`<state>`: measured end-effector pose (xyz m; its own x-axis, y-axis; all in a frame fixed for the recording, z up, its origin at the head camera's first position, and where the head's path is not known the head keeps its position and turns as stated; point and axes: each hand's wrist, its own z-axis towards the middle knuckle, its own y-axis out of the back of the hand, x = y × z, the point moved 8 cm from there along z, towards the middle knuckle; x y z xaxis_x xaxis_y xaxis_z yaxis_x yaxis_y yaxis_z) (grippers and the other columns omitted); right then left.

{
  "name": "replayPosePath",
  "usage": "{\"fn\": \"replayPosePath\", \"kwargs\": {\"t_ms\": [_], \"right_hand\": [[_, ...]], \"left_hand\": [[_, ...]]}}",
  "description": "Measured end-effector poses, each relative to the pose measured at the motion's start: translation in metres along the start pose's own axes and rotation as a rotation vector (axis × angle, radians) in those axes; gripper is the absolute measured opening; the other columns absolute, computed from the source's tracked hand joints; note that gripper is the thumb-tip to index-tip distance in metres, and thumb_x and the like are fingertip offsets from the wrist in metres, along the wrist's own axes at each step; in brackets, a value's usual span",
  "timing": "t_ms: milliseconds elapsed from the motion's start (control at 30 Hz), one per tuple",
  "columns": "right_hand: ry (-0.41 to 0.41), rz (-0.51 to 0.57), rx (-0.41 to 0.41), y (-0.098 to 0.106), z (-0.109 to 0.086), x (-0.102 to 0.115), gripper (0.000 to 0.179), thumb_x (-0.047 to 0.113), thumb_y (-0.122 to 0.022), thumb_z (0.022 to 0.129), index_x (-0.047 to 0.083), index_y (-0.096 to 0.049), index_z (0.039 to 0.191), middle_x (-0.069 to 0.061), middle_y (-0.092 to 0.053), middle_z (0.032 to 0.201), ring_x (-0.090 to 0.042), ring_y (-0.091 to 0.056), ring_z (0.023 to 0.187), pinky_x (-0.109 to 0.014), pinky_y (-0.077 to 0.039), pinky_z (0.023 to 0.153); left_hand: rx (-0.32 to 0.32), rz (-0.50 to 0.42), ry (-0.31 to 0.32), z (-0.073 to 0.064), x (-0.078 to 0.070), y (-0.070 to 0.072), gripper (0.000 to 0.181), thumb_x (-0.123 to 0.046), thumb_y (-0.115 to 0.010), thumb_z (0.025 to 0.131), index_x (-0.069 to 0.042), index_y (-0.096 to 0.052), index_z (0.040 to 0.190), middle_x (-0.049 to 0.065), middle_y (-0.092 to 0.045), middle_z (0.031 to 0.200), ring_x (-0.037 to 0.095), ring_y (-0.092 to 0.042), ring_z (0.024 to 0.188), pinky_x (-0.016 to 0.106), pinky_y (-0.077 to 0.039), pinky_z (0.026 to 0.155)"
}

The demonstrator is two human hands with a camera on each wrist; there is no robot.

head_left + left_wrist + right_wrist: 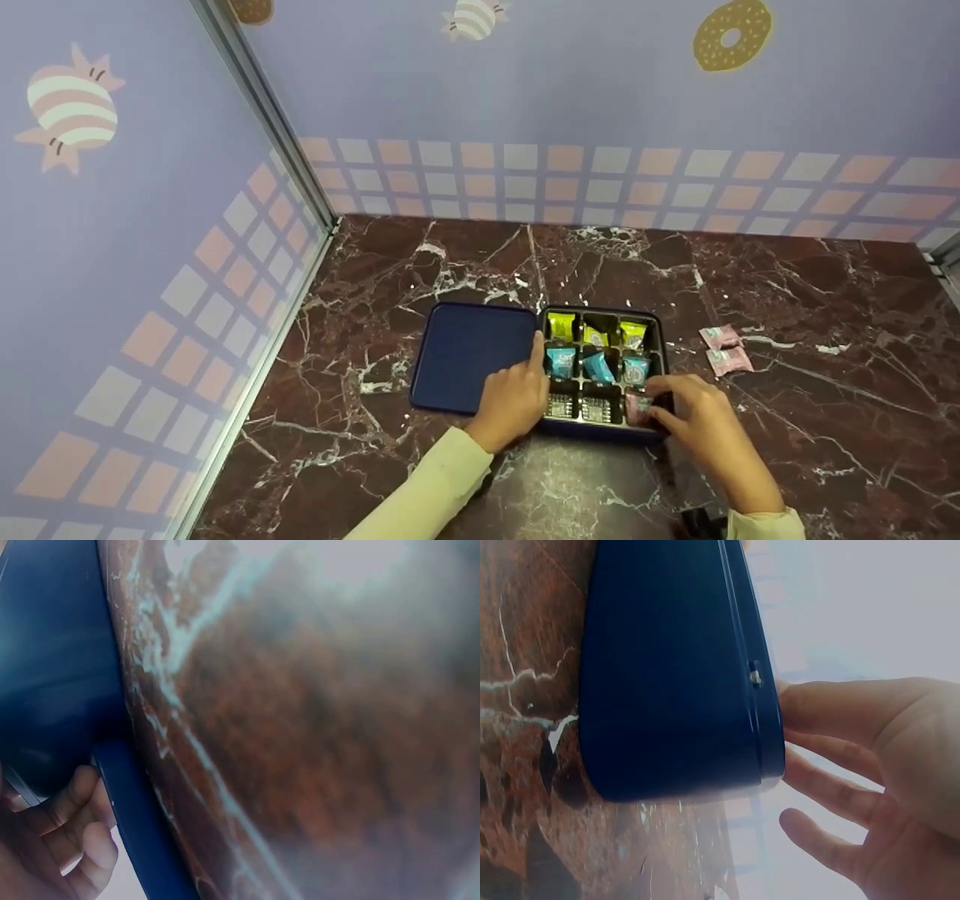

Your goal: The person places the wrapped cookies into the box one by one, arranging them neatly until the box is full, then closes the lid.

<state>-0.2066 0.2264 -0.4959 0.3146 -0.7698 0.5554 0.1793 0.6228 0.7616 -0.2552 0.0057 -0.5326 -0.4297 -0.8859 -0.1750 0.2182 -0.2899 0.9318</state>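
Note:
A dark blue tin box [604, 429] with a divided insert lies open on the table. Its far row has green-wrapped candies [560, 327], its middle row blue-wrapped candies [561, 362]. My left hand [516, 397] holds the box's left edge, index finger stretched along it; bent fingertips [101, 836] meet the rim in the left wrist view. With thumb and fingers, my right hand [701, 420] pinches a pink-wrapped candy [637, 409] in the near right compartment. The right wrist view shows those fingers reaching over the box wall [675, 690], their tips hidden.
The flat blue lid [472, 356] lies left of the box, against it. Two more pink candies [727, 361] sit on the marble-patterned table [825, 420] to the right. Patterned panels [525, 90] stand behind and at the left.

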Motion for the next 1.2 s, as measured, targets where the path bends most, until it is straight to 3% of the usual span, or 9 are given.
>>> {"fn": "replayPosePath", "kwargs": {"t_ms": [100,200,333,467,600,733,933,1200], "right_hand": [[0.014,-0.005,-0.066,0.005,-0.003,-0.003,0.039,-0.001,-0.083,0.065,0.009,-0.072,0.101,0.001,-0.073,0.096,-0.021,-0.066,0.091,-0.013,-0.041,0.089],[0.016,-0.003,-0.132,0.010,-0.006,-0.008,0.038,-0.001,-0.084,0.065,0.008,-0.072,0.100,-0.003,-0.073,0.098,-0.023,-0.066,0.091,-0.005,-0.036,0.089],[-0.032,-0.020,-0.195,0.019,-0.010,-0.023,0.032,0.001,-0.082,0.069,0.007,-0.072,0.098,-0.008,-0.073,0.099,-0.025,-0.067,0.088,-0.004,-0.037,0.087],[-0.135,-0.041,-0.241,0.030,-0.011,-0.045,0.024,0.004,-0.078,0.075,0.005,-0.071,0.098,-0.010,-0.072,0.099,-0.029,-0.068,0.085,-0.005,-0.040,0.082],[-0.205,-0.067,-0.264,0.039,-0.011,-0.065,0.021,0.006,-0.076,0.079,0.002,-0.070,0.099,-0.016,-0.070,0.098,-0.034,-0.067,0.087,-0.028,-0.048,0.081],[-0.241,-0.096,-0.260,0.044,-0.008,-0.079,0.024,0.008,-0.075,0.080,-0.002,-0.068,0.101,-0.021,-0.067,0.100,-0.040,-0.064,0.092,-0.049,-0.044,0.084],[-0.273,-0.140,-0.183,0.042,0.003,-0.094,0.029,0.009,-0.072,0.082,-0.007,-0.064,0.105,-0.028,-0.060,0.106,-0.050,-0.056,0.102,-0.059,-0.041,0.088],[-0.333,-0.194,-0.135,0.039,0.011,-0.112,0.033,0.012,-0.070,0.083,-0.010,-0.060,0.105,-0.034,-0.055,0.109,-0.056,-0.051,0.102,-0.063,-0.039,0.086]], "left_hand": [[-0.005,0.012,-0.005,-0.001,-0.001,0.000,0.058,-0.020,-0.049,0.094,0.000,-0.037,0.147,-0.001,-0.051,0.054,0.013,-0.038,0.039,0.028,-0.022,0.036],[-0.022,0.012,-0.011,0.000,0.000,0.002,0.058,-0.020,-0.051,0.094,0.001,-0.039,0.146,-0.002,-0.051,0.054,0.013,-0.038,0.039,0.029,-0.023,0.037],[-0.021,0.010,-0.007,0.000,0.000,0.002,0.058,-0.020,-0.050,0.094,0.001,-0.038,0.146,-0.002,-0.049,0.053,0.012,-0.037,0.039,0.028,-0.023,0.037],[-0.007,0.014,-0.004,0.000,0.001,0.001,0.058,-0.021,-0.048,0.095,0.001,-0.037,0.147,-0.002,-0.049,0.053,0.012,-0.037,0.039,0.028,-0.023,0.037],[0.007,0.004,-0.003,0.001,0.001,0.000,0.057,-0.021,-0.047,0.095,0.000,-0.036,0.147,-0.002,-0.048,0.053,0.012,-0.036,0.039,0.028,-0.022,0.037],[0.028,-0.009,0.001,0.001,0.001,-0.002,0.058,-0.020,-0.046,0.095,0.001,-0.034,0.148,-0.002,-0.047,0.053,0.011,-0.034,0.039,0.027,-0.021,0.037],[0.049,-0.022,0.002,0.003,0.001,-0.003,0.060,-0.020,-0.046,0.095,0.001,-0.031,0.149,-0.003,-0.047,0.052,0.011,-0.034,0.040,0.027,-0.023,0.038],[0.046,-0.043,0.004,0.001,0.000,-0.003,0.061,-0.020,-0.047,0.095,0.002,-0.031,0.149,-0.004,-0.045,0.051,0.010,-0.033,0.040,0.026,-0.022,0.037]]}}
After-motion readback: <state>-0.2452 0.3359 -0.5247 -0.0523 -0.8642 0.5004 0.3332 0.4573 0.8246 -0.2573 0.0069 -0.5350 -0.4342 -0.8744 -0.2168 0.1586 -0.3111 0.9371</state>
